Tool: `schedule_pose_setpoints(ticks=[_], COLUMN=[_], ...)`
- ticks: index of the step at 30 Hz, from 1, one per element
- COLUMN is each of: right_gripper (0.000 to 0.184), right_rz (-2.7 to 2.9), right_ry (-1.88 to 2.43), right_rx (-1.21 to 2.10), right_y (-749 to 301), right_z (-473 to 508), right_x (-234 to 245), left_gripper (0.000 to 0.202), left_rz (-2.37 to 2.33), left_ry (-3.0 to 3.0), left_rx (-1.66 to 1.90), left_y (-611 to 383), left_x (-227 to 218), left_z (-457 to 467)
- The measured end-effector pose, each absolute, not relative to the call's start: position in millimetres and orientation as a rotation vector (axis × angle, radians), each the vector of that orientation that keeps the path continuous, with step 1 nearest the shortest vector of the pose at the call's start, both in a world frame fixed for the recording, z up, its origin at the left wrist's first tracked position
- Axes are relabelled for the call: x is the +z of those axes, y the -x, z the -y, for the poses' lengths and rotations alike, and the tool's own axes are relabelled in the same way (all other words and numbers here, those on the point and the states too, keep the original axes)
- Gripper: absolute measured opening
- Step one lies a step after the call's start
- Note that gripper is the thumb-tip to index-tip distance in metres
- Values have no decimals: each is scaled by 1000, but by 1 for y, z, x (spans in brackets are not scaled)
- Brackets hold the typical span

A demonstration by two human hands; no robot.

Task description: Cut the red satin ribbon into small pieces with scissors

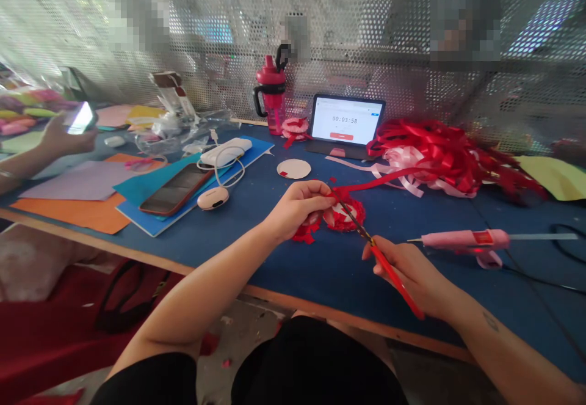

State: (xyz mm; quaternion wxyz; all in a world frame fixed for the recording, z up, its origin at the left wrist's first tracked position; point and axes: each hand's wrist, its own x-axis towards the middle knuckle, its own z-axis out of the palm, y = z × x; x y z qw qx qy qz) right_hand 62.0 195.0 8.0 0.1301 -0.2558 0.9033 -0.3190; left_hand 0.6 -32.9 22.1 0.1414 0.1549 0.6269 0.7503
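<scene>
Across the blue-topped work table (pixel 274 264), we are working in the middle, with a heap of red and white satin ribbon (pixel 434 151) on the far right and a pink hot glue gun (pixel 464 240) lying to the near right. Our left hand (pixel 297 209) is curled shut, pinching a red ribbon rosette (pixel 350 214) and its loose strip of red ribbon (pixel 389 179), while our right hand (pixel 407 270) is gripping red-handled scissors (pixel 366 240) with the blades angled in at the rosette. For a clean cut, we are holding the ribbon taut and the blades close against the rosette's edge.
</scene>
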Motion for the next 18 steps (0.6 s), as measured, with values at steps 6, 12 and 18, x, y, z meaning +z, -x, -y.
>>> schedule_pose_setpoints(ticks=[6,12,18], right_gripper=[21,26,48], right_rz=[-2585,-2556,-2581], right_ry=[726,694,721], right_rx=[-1015,-1110,-1231], right_y=[-61,-60,-59], right_z=[-199,-199,-205], right_x=[0,-1,-4], left_gripper=[16,14,19], left_rz=[-1819,-1813,-1913], left_ry=[-432,-465,-544], left_rx=[2152,2151,2241], left_y=[1,1,2], left_x=[21,20,19], left_z=[33,33,30])
